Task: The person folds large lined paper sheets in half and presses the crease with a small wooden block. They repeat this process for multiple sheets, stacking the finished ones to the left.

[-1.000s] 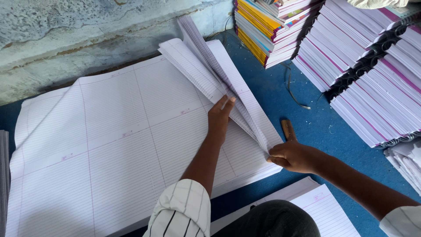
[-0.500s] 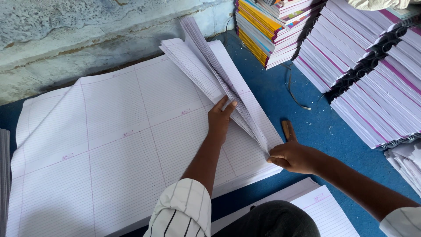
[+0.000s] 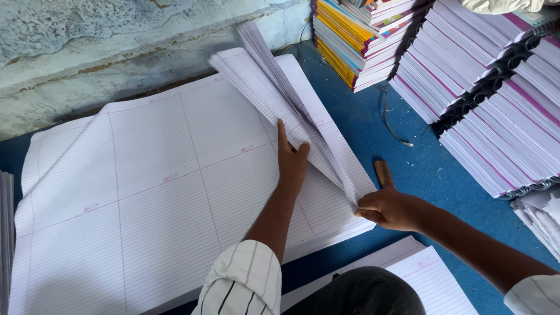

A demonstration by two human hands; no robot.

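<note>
A big stack of large white ruled paper sheets (image 3: 151, 192) lies flat on a blue surface. At its right edge a bundle of lifted sheets (image 3: 274, 87) fans upward and back. My left hand (image 3: 290, 160) reaches under that fan, fingers closed against the lifted sheets. My right hand (image 3: 391, 208) pinches the near corner of the fanned sheets at the stack's right edge, and a small brown wooden stick (image 3: 383, 173) stands up from behind it.
Piles of bound notebooks with coloured covers (image 3: 361, 41) and white spiral-bound pads (image 3: 496, 111) crowd the back right. A rough concrete wall (image 3: 116, 52) runs behind the sheets. More ruled sheets (image 3: 426, 280) lie near my lap. A thin cord (image 3: 391, 119) lies on the blue surface (image 3: 373, 116).
The fanned sheets have shifted slightly and my left hand has slid a little deeper under them. My right hand keeps its pinch on the corner.
</note>
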